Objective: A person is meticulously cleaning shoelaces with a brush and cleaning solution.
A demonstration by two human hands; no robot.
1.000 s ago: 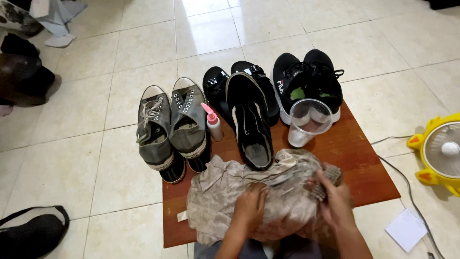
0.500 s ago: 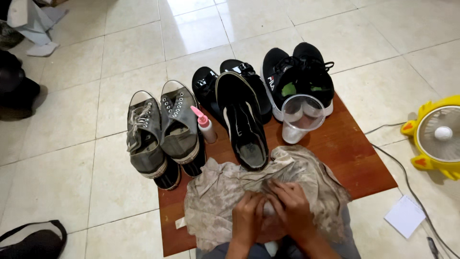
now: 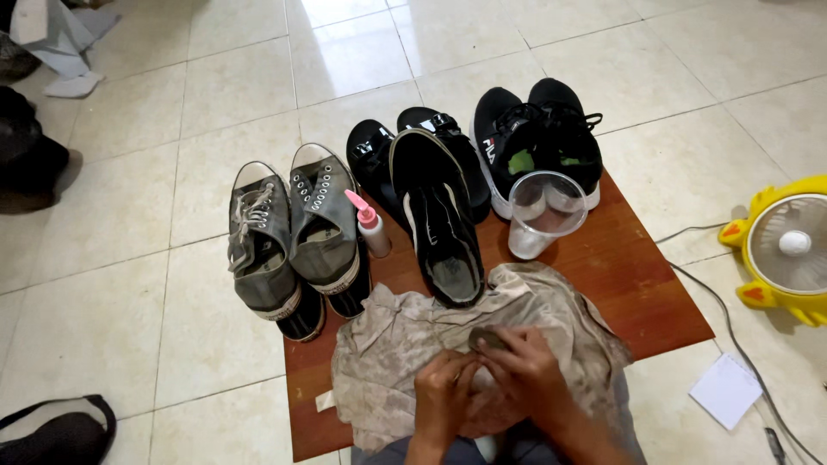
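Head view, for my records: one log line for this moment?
left hand + right hand | gripping stained beige cloth | on brown wooden board | shoes beyond

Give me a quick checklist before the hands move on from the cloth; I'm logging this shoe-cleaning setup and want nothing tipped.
1. Both hands on the cloth: left hand and right hand meet at its middle. Ok.
2. What the fingers pinch: small and dark, unclear. Cannot tell.
3. Clear plastic cup upright: ok.
4. Pink-capped spray bottle upright between the shoes: ok.
5. Black slip-on shoe free of the cloth: heel touches its edge. Not ok.
6. Fan cord away from the hands: ok.
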